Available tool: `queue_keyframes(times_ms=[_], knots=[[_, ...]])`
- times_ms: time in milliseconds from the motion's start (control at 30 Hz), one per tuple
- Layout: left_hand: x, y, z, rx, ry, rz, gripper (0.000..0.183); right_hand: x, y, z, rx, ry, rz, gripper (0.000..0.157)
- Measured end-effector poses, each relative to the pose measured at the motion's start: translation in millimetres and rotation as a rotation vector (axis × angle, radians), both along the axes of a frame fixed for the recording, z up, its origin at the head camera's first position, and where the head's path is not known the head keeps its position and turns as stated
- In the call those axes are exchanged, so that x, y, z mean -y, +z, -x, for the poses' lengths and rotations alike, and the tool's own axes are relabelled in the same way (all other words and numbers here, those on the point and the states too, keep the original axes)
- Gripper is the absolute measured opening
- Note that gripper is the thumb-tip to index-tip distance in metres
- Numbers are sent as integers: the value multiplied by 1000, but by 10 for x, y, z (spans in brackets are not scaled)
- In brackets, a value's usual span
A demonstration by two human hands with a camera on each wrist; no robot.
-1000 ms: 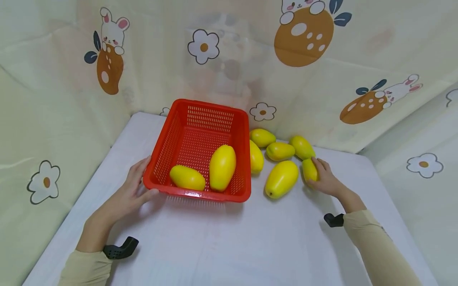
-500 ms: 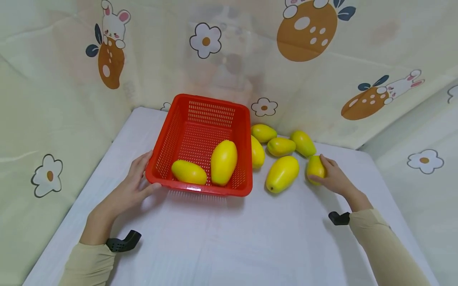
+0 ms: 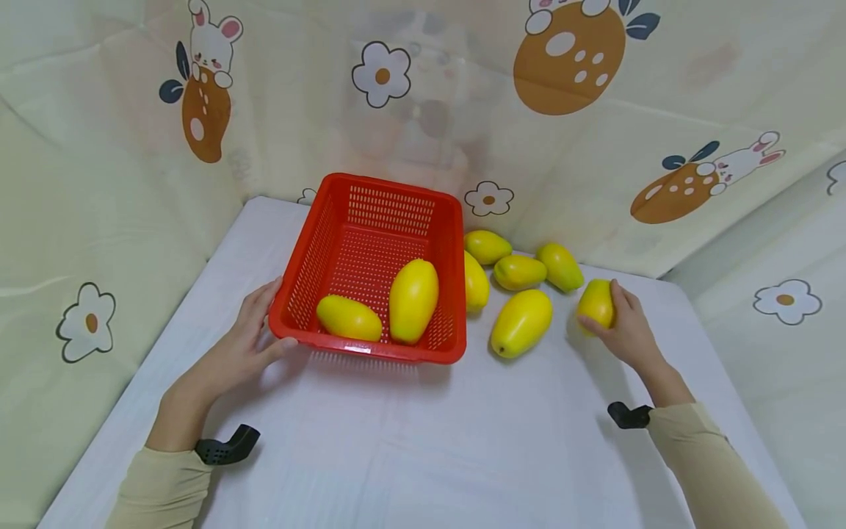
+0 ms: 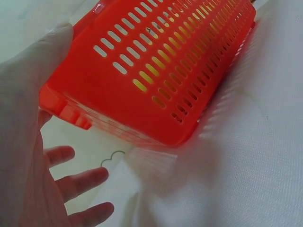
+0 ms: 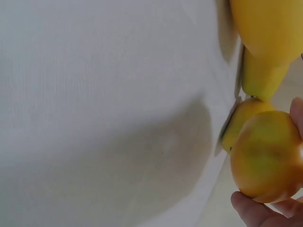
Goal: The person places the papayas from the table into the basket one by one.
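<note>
At the front left corner of a red plastic basket [image 3: 380, 358], my left hand [image 3: 231, 364] holds the rim. In the left wrist view the thumb [image 4: 52, 52] lies at the rim, while the other visible fingers spread out below. Two yellow mangoes, one on its side [image 3: 349, 318] and a larger one [image 3: 413, 301], lie inside the basket. To the right, my right hand [image 3: 631, 327] grips another yellow mango [image 3: 597, 305] between thumb and fingers. The right wrist view shows this held mango [image 5: 265, 156] above the table, its shadow cast on the white cloth.
Right of the basket lie several more mangoes, with a large one [image 3: 522, 323] in front and a smaller one [image 3: 559, 266] behind near the curtain [image 3: 436, 95]. The table [image 3: 423, 441] is covered in white cloth. Patterned curtain hangs close around its back and sides.
My right hand has lifted the mango and drawn it right, away from the other fruit. My left hand stays at the basket corner. The head view has tilted slightly.
</note>
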State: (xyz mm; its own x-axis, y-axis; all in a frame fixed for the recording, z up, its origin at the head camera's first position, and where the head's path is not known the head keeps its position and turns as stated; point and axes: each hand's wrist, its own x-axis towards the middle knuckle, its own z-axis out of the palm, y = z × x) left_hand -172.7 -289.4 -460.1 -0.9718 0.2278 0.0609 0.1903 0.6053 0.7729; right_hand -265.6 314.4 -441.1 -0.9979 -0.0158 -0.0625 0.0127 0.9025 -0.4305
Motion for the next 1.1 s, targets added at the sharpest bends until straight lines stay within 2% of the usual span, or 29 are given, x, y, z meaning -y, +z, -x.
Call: queue_keyframes(times_ms=[300, 700, 1100], knots=[[-5, 5, 3, 9, -12, -15, 96, 142, 144, -95, -147, -5, 71, 96], [5, 0, -5, 5, -20, -35, 95, 552, 356, -160, -371, 43, 182, 94], [1, -1, -3, 7, -13, -25, 96, 858, 491, -275, -581, 136, 249, 97]])
